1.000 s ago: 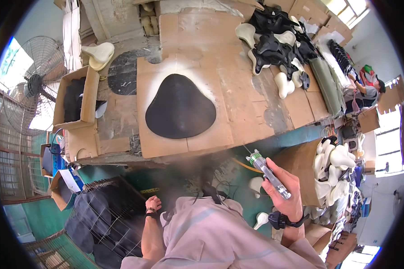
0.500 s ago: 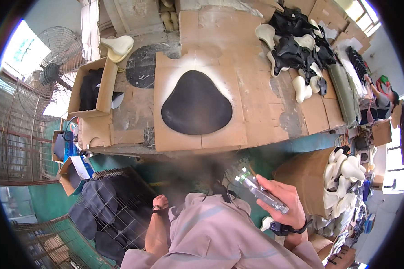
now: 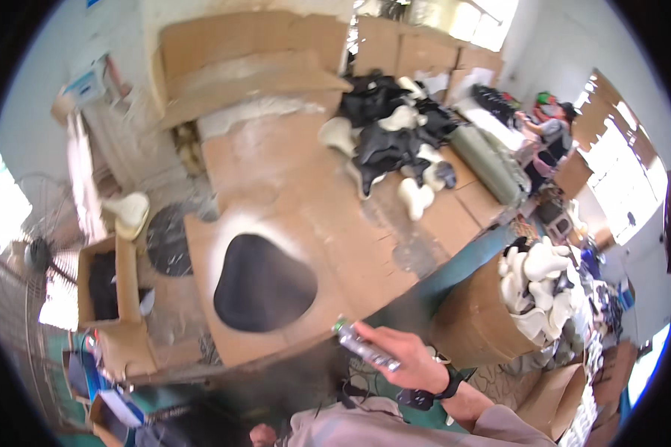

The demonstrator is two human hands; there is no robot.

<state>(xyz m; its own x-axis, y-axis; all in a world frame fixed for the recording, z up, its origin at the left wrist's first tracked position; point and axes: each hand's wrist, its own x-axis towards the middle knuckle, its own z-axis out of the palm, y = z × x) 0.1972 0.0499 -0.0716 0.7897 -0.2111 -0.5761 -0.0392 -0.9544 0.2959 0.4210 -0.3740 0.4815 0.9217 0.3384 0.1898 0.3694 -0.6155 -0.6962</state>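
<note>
Fingers (image 3: 378, 334) of right hand (image 3: 410, 360) are gripping silver tool (image 3: 367, 349) by counter's (image 3: 414, 258) front edge; left hand's (image 3: 262, 435) grip, unclear. Careless dipping could be scuffing black panel (image 3: 263, 284).

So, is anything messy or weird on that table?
Yes: a whitish smudge borders the black pad on the cardboard, like stray spray. Left of it, a dark patch looks scuffed.

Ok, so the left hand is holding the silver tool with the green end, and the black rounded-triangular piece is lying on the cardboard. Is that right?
Not quite: the head view shows the right hand holding the silver tool with the green end. The black rounded-triangular piece is indeed lying on the cardboard.
</note>
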